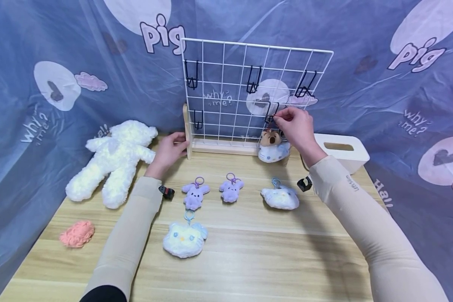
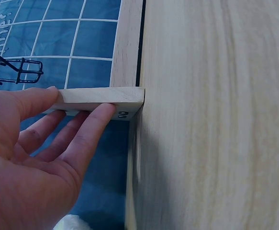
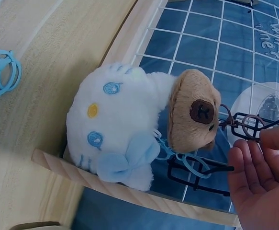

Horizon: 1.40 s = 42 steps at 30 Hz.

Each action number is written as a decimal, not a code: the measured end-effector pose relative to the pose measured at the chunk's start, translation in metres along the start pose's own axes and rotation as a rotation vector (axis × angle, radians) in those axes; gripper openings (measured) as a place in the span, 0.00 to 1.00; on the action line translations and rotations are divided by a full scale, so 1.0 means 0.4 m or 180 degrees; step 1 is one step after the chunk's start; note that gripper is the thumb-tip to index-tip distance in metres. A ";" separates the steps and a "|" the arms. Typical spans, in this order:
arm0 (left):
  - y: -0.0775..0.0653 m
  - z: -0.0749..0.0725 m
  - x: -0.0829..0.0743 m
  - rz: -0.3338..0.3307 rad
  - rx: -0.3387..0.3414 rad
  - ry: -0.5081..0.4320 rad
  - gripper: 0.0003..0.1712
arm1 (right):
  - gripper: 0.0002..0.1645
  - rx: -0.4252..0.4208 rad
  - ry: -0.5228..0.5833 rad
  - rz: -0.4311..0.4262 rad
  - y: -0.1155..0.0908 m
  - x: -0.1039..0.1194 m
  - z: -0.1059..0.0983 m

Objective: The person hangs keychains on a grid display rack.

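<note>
At the rack's left end, my left hand (image 1: 170,152) grips the wooden side post (image 2: 101,95) between thumb and fingers. My right hand (image 1: 296,126) pinches at the ring of a brown bear-head plush keychain (image 3: 193,112), beside a black wire hook (image 3: 242,123) on the white grid rack (image 1: 245,65). The fingertips partly cover that ring. Below the bear, a white cat-head plush keychain (image 3: 113,120) with a blue bow has its blue ring at another black hook (image 3: 196,184). It sits close to the rack's wooden base (image 1: 226,147).
Two purple plush keychains (image 1: 195,196) and two white cat-head keychains (image 1: 183,240) lie on the wooden table (image 1: 256,264). A white plush bear (image 1: 113,161) and a pink yarn bundle (image 1: 77,234) are at left. A white tissue box (image 1: 343,153) stands right of the rack.
</note>
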<state>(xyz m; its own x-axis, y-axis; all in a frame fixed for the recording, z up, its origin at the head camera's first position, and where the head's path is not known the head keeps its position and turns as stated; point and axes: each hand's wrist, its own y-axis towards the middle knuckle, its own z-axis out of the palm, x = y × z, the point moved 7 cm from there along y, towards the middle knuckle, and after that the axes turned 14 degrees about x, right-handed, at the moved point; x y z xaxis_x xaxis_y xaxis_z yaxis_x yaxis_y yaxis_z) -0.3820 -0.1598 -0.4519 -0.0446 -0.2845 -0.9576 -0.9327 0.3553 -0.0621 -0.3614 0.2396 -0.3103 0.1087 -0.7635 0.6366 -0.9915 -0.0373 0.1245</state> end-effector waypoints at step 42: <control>-0.001 -0.001 0.001 -0.0051 -0.0006 0.0050 0.29 | 0.13 -0.0013 0.0586 -0.0251 -0.112 0.078 -0.061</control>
<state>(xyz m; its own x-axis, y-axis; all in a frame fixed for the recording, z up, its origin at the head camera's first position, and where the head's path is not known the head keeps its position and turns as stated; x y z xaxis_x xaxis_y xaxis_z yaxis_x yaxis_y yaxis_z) -0.3816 -0.1605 -0.4522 -0.0352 -0.3041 -0.9520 -0.9340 0.3490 -0.0770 -0.3119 0.2331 -0.2775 0.1975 -0.6274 0.7532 -0.9792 -0.0895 0.1823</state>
